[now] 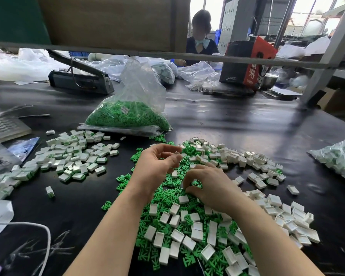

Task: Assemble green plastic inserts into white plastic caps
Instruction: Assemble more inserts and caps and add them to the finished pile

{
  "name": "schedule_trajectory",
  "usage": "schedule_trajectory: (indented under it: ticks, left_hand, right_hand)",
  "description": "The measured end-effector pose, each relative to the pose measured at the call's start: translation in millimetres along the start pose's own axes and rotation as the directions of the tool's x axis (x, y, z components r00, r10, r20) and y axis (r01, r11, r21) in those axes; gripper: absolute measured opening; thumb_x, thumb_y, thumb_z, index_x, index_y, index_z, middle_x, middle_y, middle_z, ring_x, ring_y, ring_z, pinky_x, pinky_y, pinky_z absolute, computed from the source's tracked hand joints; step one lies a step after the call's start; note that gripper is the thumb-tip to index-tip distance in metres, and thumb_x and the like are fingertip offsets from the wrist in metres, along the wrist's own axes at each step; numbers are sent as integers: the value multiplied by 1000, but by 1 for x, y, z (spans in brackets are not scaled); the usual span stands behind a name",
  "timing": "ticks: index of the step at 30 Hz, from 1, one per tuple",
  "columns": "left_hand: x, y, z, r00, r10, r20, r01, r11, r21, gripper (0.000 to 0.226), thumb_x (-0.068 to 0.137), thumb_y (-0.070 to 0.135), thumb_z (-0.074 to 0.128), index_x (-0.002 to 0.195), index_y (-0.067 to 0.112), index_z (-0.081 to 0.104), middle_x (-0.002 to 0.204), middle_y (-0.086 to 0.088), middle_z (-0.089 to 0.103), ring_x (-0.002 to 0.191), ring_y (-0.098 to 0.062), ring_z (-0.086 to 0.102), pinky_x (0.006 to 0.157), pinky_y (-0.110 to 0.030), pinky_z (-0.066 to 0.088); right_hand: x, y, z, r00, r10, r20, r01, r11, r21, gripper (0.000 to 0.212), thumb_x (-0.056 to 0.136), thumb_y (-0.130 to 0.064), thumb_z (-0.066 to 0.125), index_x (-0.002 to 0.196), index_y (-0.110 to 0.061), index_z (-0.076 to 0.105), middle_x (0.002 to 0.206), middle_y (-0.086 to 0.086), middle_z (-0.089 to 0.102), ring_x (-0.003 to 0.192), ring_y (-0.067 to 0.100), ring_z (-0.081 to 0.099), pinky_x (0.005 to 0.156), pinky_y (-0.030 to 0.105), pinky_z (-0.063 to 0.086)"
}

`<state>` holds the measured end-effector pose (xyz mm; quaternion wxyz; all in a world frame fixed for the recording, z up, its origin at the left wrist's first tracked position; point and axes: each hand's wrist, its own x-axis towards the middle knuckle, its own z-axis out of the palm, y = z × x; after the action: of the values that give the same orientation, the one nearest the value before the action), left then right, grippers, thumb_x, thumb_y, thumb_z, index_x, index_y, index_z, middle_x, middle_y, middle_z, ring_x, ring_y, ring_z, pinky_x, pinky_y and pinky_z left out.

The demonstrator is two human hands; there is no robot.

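Note:
Loose green inserts [167,196] lie heaped on the black table right in front of me, mixed with empty white caps [187,236]. More white caps [247,160] spread to the right. My left hand [157,162] hovers over the heap and pinches a small whitish cap [176,154] at its fingertips; the piece is blurred. Just to its right, my right hand [207,184] is curled down into the heap, with thumb and forefinger closed around a green insert [196,183]. A pile of caps with green showing in them [74,156] lies to the left.
A clear bag of green inserts [127,114] stands behind the heap. Another bag of parts [341,158] lies at the right edge. A heat sealer [80,80], a red-and-black box [245,64] and a person [201,36] are across the table. A white cable [46,236] runs near left.

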<state>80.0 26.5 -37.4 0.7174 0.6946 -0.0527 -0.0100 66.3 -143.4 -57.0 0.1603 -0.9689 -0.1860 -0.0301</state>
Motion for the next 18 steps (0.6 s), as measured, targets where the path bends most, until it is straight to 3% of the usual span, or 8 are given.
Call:
schedule_trajectory:
  ticks: [6, 10, 14, 18]
  left_hand:
    - [0, -1, -1, 1000, -27, 11, 27, 1000, -9, 9, 85, 11, 73, 94, 13, 70, 73, 4, 71, 70, -9, 65, 66, -22, 53]
    - [1, -1, -2, 999, -32, 12, 33, 999, -20, 13, 83, 13, 74, 94, 11, 68, 73, 3, 71, 70, -9, 68, 64, -22, 54]
    - [2, -1, -2, 999, -41, 12, 41, 999, -33, 21, 81, 19, 77, 96, 9, 67, 83, -5, 74, 73, -11, 70, 65, -21, 53]
    - [2, -2, -2, 999, -43, 19, 44, 998, -54, 28, 77, 21, 78, 98, 7, 66, 91, -11, 75, 80, -15, 72, 68, -22, 53]
  right_hand:
    - [1, -1, 3, 1000, 6, 27, -6, 1000, -12, 18, 95, -36, 59, 112, -39, 65, 111, -14, 58, 106, 13, 46, 87, 28, 34]
    - [1, 2, -2, 998, -15, 53, 15, 1000, 4, 14, 92, -35, 62, 104, -37, 69, 104, -16, 63, 103, 11, 49, 87, 26, 35]
    - [1, 3, -3, 998, 0, 64, -1, 1000, 14, 6, 92, -31, 62, 96, -32, 67, 103, -14, 62, 103, 12, 50, 90, 28, 39]
    - [-1, 0, -5, 997, -14, 78, 7, 997, 78, 15, 89, -38, 65, 104, -36, 68, 98, -17, 62, 101, 9, 53, 89, 29, 41]
